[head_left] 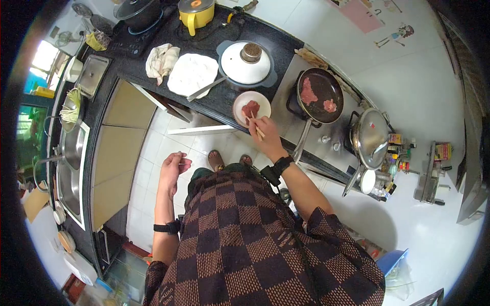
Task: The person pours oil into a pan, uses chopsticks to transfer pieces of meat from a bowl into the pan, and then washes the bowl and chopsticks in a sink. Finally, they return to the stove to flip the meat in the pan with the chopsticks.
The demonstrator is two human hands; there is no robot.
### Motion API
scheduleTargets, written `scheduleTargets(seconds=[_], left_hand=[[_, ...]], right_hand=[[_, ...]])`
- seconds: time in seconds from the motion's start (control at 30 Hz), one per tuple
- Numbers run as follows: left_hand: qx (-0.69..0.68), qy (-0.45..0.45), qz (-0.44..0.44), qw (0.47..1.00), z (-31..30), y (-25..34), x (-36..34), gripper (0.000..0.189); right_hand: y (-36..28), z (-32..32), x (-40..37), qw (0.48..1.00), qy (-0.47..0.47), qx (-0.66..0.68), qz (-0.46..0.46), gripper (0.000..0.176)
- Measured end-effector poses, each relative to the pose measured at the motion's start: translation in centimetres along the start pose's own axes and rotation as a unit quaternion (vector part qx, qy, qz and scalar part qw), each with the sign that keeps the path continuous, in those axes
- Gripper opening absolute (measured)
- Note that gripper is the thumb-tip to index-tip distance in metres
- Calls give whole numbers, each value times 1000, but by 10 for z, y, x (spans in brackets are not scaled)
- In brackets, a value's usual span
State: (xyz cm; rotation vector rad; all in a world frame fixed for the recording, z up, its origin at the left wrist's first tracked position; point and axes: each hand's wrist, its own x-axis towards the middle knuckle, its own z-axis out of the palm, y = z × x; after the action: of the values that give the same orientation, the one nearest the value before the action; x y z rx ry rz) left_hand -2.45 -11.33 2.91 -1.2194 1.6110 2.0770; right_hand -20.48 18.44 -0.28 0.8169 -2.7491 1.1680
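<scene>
My right hand point(266, 135) is closed round a pair of wooden chopsticks point(260, 131), whose tips touch raw red meat point(250, 108) in a white bowl point(240, 115). The bowl stands at the counter's front edge. To its right, a dark frying pan point(326, 92) sits on the stove with two pieces of meat in it, a larger one point(308, 93) and a smaller one point(330, 105). My left hand point(176, 164) hangs over the floor in front of the counter, its fingers slightly curled and apart, holding nothing.
Left of the bowl are a lidded pot point(245, 69), a white plate point(192, 75) with a knife point(206, 88) across its edge, and a cloth point(162, 61). A lidded steel pan point(371, 136) stands right. Pan handles point(303, 140) project forward. Cabinet doors point(201, 131) hang open below.
</scene>
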Motion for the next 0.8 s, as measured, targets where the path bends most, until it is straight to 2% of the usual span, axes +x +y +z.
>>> scheduleTargets(seconds=[0.1,0.23,0.33,0.4,0.43,0.47,0.5,0.53,0.6,0.63,0.7,0.73,0.8], left_hand=[[6,-4,-2,1000,-9,-1,3,29],[13,-7,-1,1000,-15,2,7,30],[15,-15,1,1000,-16,7,9,30],[16,-18,3,1000,-16,9,11,30],[20,-21,4,1000,-16,10,12,30],[23,-24,6,999,-16,11,13,30],[23,-24,6,999,-16,11,14,30],[25,-26,6,999,-17,11,14,31],[28,-28,6,999,-16,13,14,31],[32,-27,2,999,-16,14,14,31],[36,-29,0,999,-14,16,14,31],[40,-27,1,999,-13,18,13,31],[46,-28,3,999,-10,19,14,31]], right_hand=[[-5,13,0,996,9,-73,-46,21],[-9,16,-1,997,-21,-69,-15,22],[11,21,-7,998,27,-48,-27,25],[15,18,-10,985,47,28,166,33],[17,15,-13,984,48,29,167,33],[20,12,-15,951,61,164,256,38],[22,9,-18,891,74,296,338,42],[24,7,-21,890,74,296,338,42],[33,8,-30,811,120,443,362,45],[38,9,-34,811,121,444,362,45],[40,8,-39,739,148,541,373,44],[41,6,-41,739,150,541,372,44],[40,1,-44,702,158,578,384,45]])
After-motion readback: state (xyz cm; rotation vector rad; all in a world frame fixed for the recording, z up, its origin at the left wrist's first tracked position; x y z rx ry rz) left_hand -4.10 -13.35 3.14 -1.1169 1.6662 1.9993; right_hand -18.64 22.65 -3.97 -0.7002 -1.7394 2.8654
